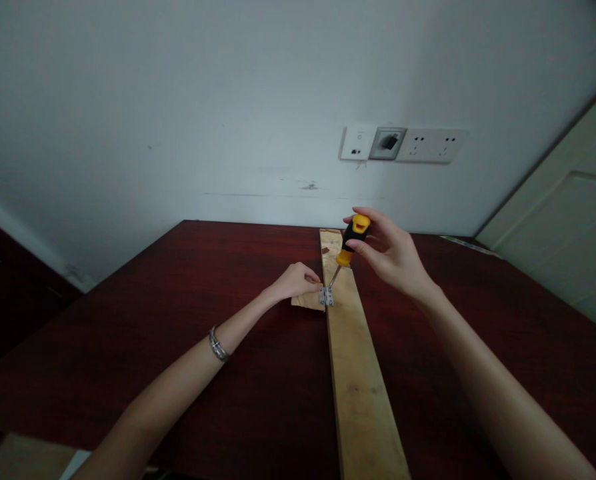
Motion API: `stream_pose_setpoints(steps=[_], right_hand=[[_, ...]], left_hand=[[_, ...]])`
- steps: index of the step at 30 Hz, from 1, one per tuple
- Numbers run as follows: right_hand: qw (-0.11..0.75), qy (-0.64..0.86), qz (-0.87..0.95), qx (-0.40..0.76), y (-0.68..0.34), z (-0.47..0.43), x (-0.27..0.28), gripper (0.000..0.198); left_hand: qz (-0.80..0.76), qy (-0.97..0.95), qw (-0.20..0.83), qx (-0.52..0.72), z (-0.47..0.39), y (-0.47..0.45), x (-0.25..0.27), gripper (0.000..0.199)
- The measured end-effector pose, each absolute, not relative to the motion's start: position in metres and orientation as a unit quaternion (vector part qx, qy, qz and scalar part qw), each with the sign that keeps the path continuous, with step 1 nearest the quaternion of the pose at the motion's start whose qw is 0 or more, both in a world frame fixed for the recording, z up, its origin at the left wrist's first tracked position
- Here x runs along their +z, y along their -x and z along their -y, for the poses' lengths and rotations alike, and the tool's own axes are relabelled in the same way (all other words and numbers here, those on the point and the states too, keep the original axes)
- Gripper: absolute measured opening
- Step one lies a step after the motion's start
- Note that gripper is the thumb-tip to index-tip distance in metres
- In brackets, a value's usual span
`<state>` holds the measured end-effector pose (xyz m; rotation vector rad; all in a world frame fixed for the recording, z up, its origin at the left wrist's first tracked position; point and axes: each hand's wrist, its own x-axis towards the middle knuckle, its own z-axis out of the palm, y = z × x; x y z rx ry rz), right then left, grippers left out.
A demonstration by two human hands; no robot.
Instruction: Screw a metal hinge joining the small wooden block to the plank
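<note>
A long wooden board [355,367] lies lengthwise on the dark red table, running away from me toward the wall. Against its left side sits a small wood block [308,303], and a metal hinge [330,296] spans the two. My right hand [391,253] is closed around the yellow and black handle of a screwdriver [354,237], which is tilted, its tip down at the hinge's right leaf. My left hand [301,281] rests on the small block with its fingers pinched together beside the hinge's left leaf. Whatever may be between those fingertips is hidden.
The table [228,267] reaches back to a pale wall carrying sockets and a switch panel [403,145]. A flat strip [471,247] lies at the table's far right edge, near a white door panel [578,193].
</note>
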<state>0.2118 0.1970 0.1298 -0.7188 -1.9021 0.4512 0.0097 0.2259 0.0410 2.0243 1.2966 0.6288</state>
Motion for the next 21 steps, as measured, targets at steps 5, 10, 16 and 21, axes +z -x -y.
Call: stream_pose_setpoints(steps=[5,10,16,21], right_hand=[[0.507,0.293,0.788,0.188,-0.2116,-0.1981,0.1291,0.05],[0.51,0.294,0.788,0.18,-0.2111,-0.1974,0.1291,0.05],[0.514,0.297,0.784,0.179,-0.2112,-0.197,0.1292,0.05],[0.519,0.303,0.781,0.174,-0.2106,-0.1986,0.1279,0.051]], left_hand=[[-0.495,-0.769,0.324,0.243,-0.227,-0.0093,0.039,0.023],[-0.492,-0.771,0.323,0.243,-0.2264,-0.0092,0.039,0.024],[-0.491,-0.773,0.32,0.242,-0.2268,-0.0092,0.0387,0.025],[-0.496,-0.775,0.315,0.234,-0.2263,-0.0099,0.0399,0.026]])
